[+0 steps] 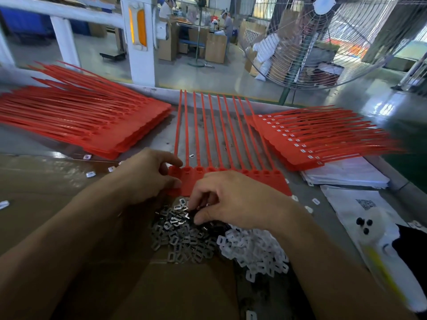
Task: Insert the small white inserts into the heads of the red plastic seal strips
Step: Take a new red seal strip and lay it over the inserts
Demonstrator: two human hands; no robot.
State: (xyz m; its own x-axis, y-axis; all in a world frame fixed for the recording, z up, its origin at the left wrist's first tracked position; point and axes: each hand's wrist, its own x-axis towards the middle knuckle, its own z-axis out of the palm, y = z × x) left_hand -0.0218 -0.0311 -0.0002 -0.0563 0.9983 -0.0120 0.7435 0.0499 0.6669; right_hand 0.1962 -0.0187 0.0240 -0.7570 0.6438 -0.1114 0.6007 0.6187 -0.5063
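At counter centre, left hand (147,174) grip pinched the red seal sheet (231,181); at 6 o'clock, right hand (233,199) grip pinched metal clips (180,236).

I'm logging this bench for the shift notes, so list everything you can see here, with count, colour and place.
seal sheet: one joined row of about ten strips, red, centre of the bench
left stack: one pile of seal sheets, red, far left
right stack: one pile, red with white inserts showing in the heads, far right
metal clips: one heap, silver, near centre
white inserts: one heap, white, right of the clips; a few loose ones scattered on the bench
cardboard: brown, near left
white bags: white, right of the bench
fan: one, wire-caged, behind the bench
left hand: pinches the sheet's left end
right hand: fingers in the clip heap
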